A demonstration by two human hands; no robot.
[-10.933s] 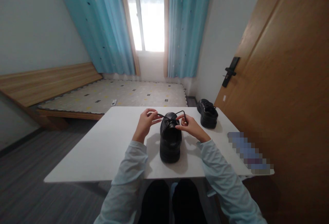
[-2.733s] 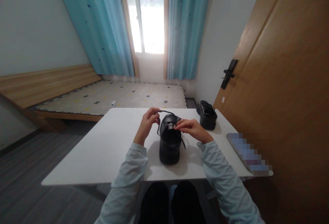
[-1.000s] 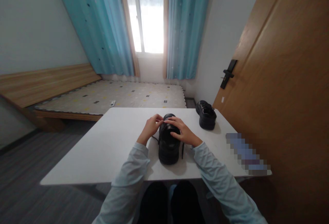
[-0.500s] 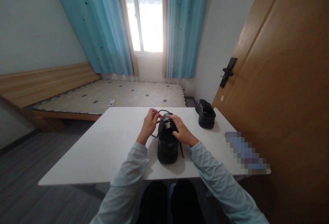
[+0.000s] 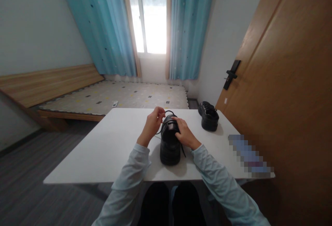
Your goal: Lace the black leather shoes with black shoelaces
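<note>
A black shoe (image 5: 169, 151) stands on the white table in front of me, its heel towards me. My left hand (image 5: 154, 122) is at the shoe's upper left, its fingers pinching a black shoelace (image 5: 169, 111) that loops above the toe. My right hand (image 5: 185, 132) is wrapped over the right side of the shoe, with the thumb at the opening and the fingers across the lacing. A loose lace end hangs down on the shoe's right side. The right fingertips are partly hidden against the dark upper.
A second black laced shoe (image 5: 209, 120) stands at the table's (image 5: 103, 150) far right. Near the right edge lies a blurred-out bluish item (image 5: 250, 156). Behind the table is a bed (image 5: 129, 94) with a small white object (image 5: 114, 104); a wooden door (image 5: 290, 80) stands on the right.
My left hand has risen slightly and drawn the shoelace up a little from the shoe. My right hand keeps its place on the shoe. The whole view has shifted slightly.
</note>
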